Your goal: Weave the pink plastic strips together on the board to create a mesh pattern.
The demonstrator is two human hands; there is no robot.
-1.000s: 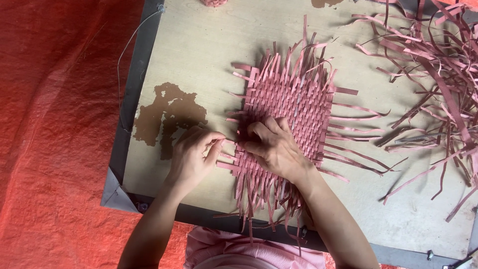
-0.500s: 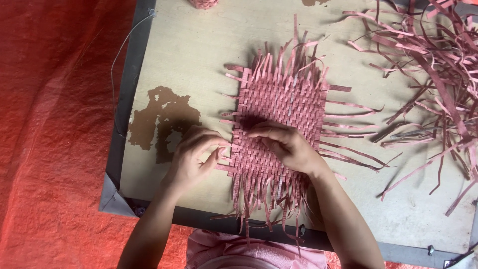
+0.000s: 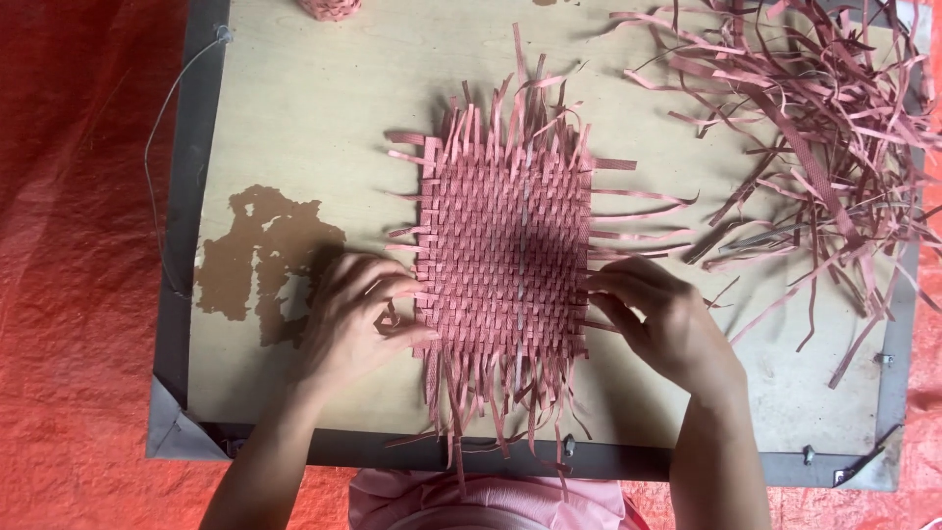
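A pale wooden board [image 3: 294, 118] in a metal frame lies over red tarpaulin [image 3: 69, 245]. At its centre sits a half-woven pink mat [image 3: 505, 255], its long axis running away from the weaver. A pile of loose strips [image 3: 814, 137] lies right of the mat. The left hand [image 3: 353, 319] pinches strip ends at the mat's left edge; the right hand [image 3: 657, 319] grips its right edge, equally near.

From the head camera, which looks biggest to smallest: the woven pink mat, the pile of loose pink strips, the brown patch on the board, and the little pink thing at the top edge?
1. Pile of loose strips, about level with the next
2. Woven mat
3. Brown patch
4. Small pink thing, cut off by the frame, so unsure
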